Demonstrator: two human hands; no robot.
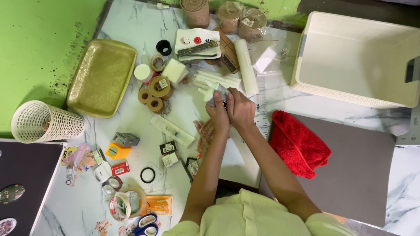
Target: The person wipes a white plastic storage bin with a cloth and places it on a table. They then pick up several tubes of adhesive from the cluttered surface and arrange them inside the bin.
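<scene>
Pale green sleeves (245,216) sit nearest us. Our left hand (217,114) and right hand (240,109) both clasp one white glue bottle (213,93) above the bench (131,26). Its cap looks still on.

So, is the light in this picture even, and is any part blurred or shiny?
Head view: soft, even light with faint shadows only; the gold tray shows mild sheen; the hands, left hand and right hand, around the small white bottle look slightly soft; the white bin at the edge appears a little bent by the lens.
</scene>
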